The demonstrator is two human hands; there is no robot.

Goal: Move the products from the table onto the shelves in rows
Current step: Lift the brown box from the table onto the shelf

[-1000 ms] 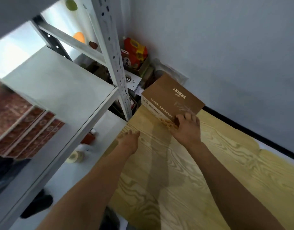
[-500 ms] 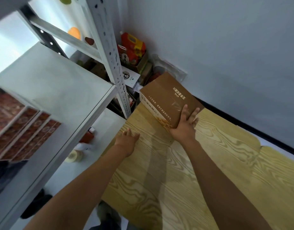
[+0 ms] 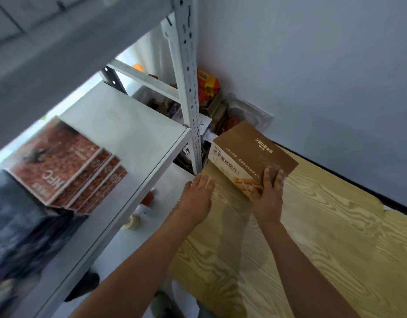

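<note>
A brown cardboard product box [image 3: 248, 150] with a white printed side lies at the far left corner of the wood-grain table [image 3: 324, 237]. My right hand [image 3: 268, 193] grips its near corner, fingers laid on the brown top and thumb on the white side. My left hand [image 3: 195, 198] hovers over the table's left edge, fingers relaxed and holding nothing, a short way left of the box. On the white shelf [image 3: 133, 134] to the left, several red-brown product boxes [image 3: 64, 161] stand in a row.
A perforated white shelf upright [image 3: 188, 88] stands just left of the box. Behind it, in the corner by the grey wall, sit red and yellow packages [image 3: 207, 88] and a clear plastic tray [image 3: 248, 113]. A tape roll [image 3: 131, 222] lies on the floor below.
My head has turned left and up, bringing the shelf's red-brown boxes into fuller view. My right hand has stayed on the box's near corner and my left hand has moved slightly toward the box.
</note>
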